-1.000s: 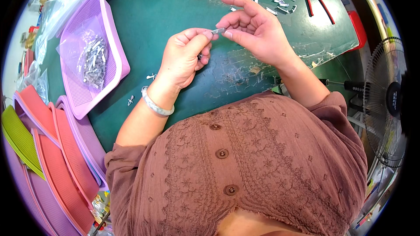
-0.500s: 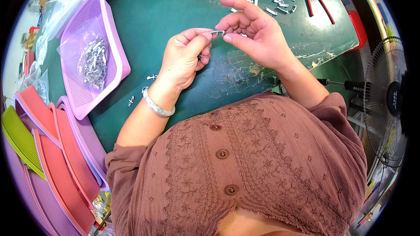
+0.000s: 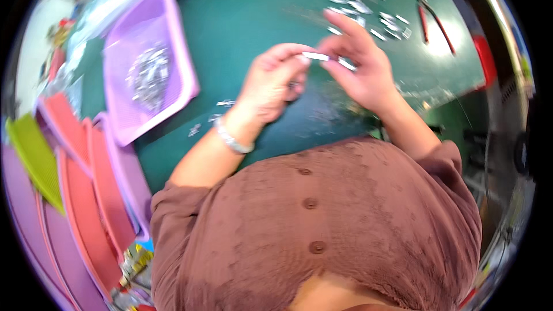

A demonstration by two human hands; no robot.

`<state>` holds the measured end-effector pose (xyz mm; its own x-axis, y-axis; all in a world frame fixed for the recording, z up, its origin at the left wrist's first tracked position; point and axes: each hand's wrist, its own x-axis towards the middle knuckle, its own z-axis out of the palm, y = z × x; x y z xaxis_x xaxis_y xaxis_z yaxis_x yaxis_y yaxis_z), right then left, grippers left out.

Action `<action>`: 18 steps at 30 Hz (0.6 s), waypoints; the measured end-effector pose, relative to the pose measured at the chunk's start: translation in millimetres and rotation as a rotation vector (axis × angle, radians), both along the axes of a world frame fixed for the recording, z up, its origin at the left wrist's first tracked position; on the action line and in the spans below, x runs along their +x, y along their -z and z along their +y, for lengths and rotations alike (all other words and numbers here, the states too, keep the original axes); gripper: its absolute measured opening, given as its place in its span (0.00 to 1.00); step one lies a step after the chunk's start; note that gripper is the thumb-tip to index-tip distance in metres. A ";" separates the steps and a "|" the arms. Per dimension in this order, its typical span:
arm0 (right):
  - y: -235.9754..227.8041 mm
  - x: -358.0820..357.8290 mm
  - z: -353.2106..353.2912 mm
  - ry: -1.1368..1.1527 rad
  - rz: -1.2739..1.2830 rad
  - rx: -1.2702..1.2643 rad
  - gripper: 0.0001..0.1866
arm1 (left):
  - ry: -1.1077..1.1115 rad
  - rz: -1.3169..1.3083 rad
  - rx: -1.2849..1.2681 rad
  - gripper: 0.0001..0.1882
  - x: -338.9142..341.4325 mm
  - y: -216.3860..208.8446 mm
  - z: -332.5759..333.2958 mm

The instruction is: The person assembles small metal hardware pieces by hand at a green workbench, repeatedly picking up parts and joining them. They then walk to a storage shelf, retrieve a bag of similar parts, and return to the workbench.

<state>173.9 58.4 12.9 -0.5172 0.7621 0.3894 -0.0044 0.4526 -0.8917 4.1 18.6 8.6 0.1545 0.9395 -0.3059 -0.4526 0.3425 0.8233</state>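
Note:
A small silvery metal strip is stretched between my two hands above the green table. My left hand pinches one end of it between thumb and forefinger, its other fingers curled in; a dark bit shows among them. At the strip's other end, my right hand closes thumb and a fingertip, with one finger raised. A second shiny metal piece shows against the fingers of that hand. Beyond it, several similar metal pieces lie scattered. Blur hides their finer shape.
Red-handled pliers lie at the far right. On the left, a purple basket holds a clear bag of metal parts. Stacked coloured baskets stand at the near left. Two tiny pieces rest by my left wrist.
The whole view has shifted and blurred, so everything appears farther right and slightly lower. The strip between my hands now shows a bright, flat face. Both hands remain at it.

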 end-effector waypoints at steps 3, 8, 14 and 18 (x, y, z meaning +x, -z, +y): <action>-5.8 -2.9 -2.7 0.109 -0.099 0.205 0.32 | 0.063 -0.216 -0.015 0.08 2.7 3.3 2.5; -23.2 -17.3 -1.6 -0.009 -0.167 0.296 0.29 | 0.036 -0.368 -0.165 0.09 -3.8 -2.0 0.8; -49.5 -38.3 33.4 -0.170 -0.163 0.309 0.21 | -0.040 -0.549 -0.080 0.09 -36.6 -25.9 -11.8; -57.0 -88.5 64.3 -0.246 -0.255 0.386 0.18 | -0.139 -0.521 0.106 0.08 -88.7 -61.1 -9.1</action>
